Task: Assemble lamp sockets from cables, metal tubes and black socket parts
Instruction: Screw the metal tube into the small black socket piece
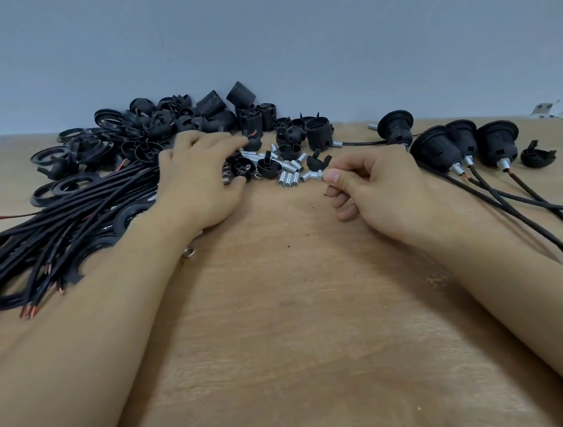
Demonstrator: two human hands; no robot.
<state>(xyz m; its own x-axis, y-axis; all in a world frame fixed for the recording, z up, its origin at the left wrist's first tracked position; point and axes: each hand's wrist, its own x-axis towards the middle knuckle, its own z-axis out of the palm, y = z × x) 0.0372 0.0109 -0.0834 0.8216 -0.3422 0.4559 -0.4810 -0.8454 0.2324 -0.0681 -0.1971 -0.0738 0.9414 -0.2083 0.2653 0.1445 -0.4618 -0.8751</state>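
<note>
Right hand [370,184] pinching metal tube [316,176] above table [283,316].

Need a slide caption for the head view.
Right hand pinches a metal tube; left hand reaches among black socket parts.

The tabletop [283,316] is light tan wood with a faint streaked grain and a few small dark specks near its middle. The wall [290,33] at the far side is plain pale blue-grey. The heap of socket parts [168,124] at the far left is matte black throughout, some pieces ribbed with fine threading. The bundle of cables [77,212] on the left is black, with bare copper-red ends. The small metal tubes [288,174] at the centre are shiny silver. The assembled sockets [466,147] on the right are black with silver necks and black cables.
</note>
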